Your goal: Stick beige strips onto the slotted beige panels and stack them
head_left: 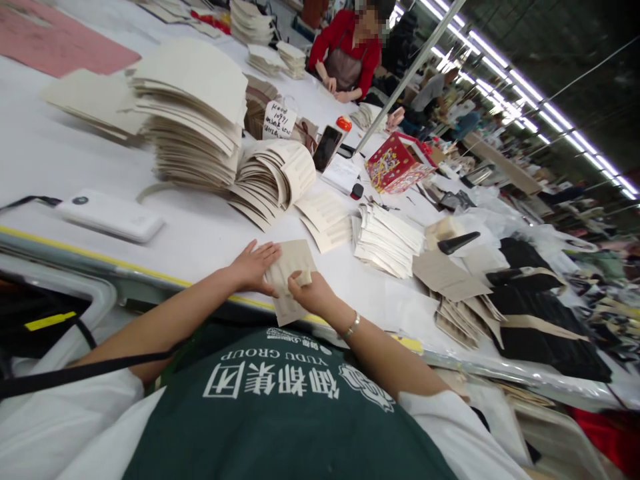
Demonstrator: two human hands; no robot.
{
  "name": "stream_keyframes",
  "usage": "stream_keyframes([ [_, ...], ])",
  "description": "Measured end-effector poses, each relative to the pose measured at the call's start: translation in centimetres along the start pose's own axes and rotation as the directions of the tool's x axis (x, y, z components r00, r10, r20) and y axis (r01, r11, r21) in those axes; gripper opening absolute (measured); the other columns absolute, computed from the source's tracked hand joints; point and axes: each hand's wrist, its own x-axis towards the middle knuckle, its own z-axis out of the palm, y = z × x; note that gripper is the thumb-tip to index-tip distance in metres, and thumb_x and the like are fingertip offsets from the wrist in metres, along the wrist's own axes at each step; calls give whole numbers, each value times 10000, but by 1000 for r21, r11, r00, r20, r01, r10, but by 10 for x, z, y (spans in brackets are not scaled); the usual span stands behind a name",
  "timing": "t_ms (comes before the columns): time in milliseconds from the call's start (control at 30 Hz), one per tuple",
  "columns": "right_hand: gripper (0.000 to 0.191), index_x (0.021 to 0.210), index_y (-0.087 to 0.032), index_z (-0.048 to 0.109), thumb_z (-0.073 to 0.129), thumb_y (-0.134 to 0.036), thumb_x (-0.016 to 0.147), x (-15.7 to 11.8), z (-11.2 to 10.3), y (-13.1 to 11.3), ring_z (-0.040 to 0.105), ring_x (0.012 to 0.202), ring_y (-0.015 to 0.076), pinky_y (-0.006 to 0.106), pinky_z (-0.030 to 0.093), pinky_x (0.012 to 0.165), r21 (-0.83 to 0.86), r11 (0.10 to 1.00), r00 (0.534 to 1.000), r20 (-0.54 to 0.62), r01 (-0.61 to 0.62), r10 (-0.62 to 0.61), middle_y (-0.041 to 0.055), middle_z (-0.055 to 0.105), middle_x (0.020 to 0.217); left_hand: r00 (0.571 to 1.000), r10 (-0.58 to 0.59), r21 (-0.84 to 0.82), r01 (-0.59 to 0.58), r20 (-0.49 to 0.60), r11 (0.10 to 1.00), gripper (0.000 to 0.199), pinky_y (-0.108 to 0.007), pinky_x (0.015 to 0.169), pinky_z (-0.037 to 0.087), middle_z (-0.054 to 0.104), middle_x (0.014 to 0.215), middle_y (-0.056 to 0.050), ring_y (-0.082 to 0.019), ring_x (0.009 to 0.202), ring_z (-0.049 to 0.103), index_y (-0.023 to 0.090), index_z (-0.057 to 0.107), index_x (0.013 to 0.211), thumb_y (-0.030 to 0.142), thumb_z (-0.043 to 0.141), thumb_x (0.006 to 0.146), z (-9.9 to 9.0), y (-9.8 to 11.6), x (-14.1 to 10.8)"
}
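A beige rectangular panel (291, 255) with faint lines across it lies at the table's front edge, close to my body. My left hand (254, 268) rests flat on its left side, fingers stretched out. Over the panel's right part, my right hand (314, 293) is closed in a pinch on a small pale piece (303, 278), whose kind I cannot make out. Just beyond are a few loose beige panels (326, 223) and a fanned stack of similar panels (275, 175). To the right sits a pile of whitish pieces (387, 241).
A tall stack of cream panels (187, 113) and a white power bank (111, 217) are at left. Farther back stand a phone (327, 148) and a red patterned box (397, 163). Black pieces (545, 337) lie at right. A co-worker in red (345, 57) works across the table.
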Motion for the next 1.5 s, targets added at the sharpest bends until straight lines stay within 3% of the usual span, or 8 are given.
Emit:
stream_keyframes([
  [133, 230, 712, -148, 606, 453, -216, 871, -32, 0, 5, 536, 619, 115, 194, 344, 581, 2, 1000, 992, 122, 25, -25, 37, 627, 661, 1000, 15, -9, -15, 10, 1000, 1041, -480, 1079, -73, 103, 1499, -141, -280, 1380, 63, 107, 163, 1431, 700, 502, 645, 1, -2, 0],
  [400, 211, 881, -149, 637, 429, -185, 881, 48, -3, -11, 575, 785, 143, 215, 388, 709, 89, 994, 996, -70, 64, -57, 55, 667, 851, 999, 33, -33, -34, -43, 999, 1058, -481, 1083, -55, 145, 1495, -138, -274, 1377, 96, 141, 146, 1436, 667, 570, 621, 5, -5, 1],
  [667, 210, 690, -156, 593, 447, -178, 839, -23, -12, 2, 548, 519, 95, 174, 379, 548, 261, 961, 962, 272, -88, 14, -13, 583, 530, 999, 26, -60, -23, 46, 998, 946, -479, 1091, -13, 120, 1496, -147, -270, 1379, 92, 121, 154, 1430, 560, 557, 695, -7, -10, 1],
  [867, 201, 899, -158, 628, 432, -205, 881, 34, 0, -21, 598, 780, 130, 194, 409, 717, 233, 971, 993, -118, 45, -18, 44, 670, 859, 999, -4, -89, 7, 41, 996, 559, -429, 1100, 121, 242, 1476, -77, -191, 1360, 197, 187, 252, 1406, 236, 335, 856, -17, -14, 1],
  [1000, 199, 854, -134, 631, 438, -181, 874, 29, 9, -29, 577, 781, 153, 221, 391, 719, 106, 993, 993, -113, 50, -38, 74, 662, 828, 1000, -13, -25, 13, -6, 1000, 489, -429, 1099, 132, 258, 1472, -59, -193, 1355, 212, 194, 330, 1376, 235, 263, 893, -9, -11, 1],
  [1267, 181, 676, -165, 552, 454, -221, 818, -90, 4, 30, 553, 568, 116, 194, 405, 573, 382, 884, 960, 184, -269, 213, 3, 586, 581, 998, -36, 21, 37, -51, 999, 485, -420, 1096, 141, 287, 1461, -44, -188, 1352, 225, 215, 347, 1375, 280, 199, 917, 0, -13, 4],
  [1400, 198, 823, -157, 573, 474, -328, 813, -98, -23, 70, 581, 535, 123, 196, 467, 538, 706, 602, 885, 76, -373, 460, -6, 573, 540, 994, -76, 65, 82, -84, 995, 584, -454, 1096, 123, 254, 1470, -81, -236, 1358, 206, 192, 333, 1385, 467, 323, 871, 2, -4, 2],
  [1500, 195, 845, -149, 584, 550, -323, 767, -79, -33, 90, 596, 556, 128, 203, 485, 545, 759, 583, 899, 6, -289, 438, -3, 586, 566, 992, -97, 106, 106, -85, 989, 744, -477, 1098, 93, 223, 1476, -103, -259, 1365, 176, 154, 290, 1404, 583, 401, 806, 2, 4, -1],
])
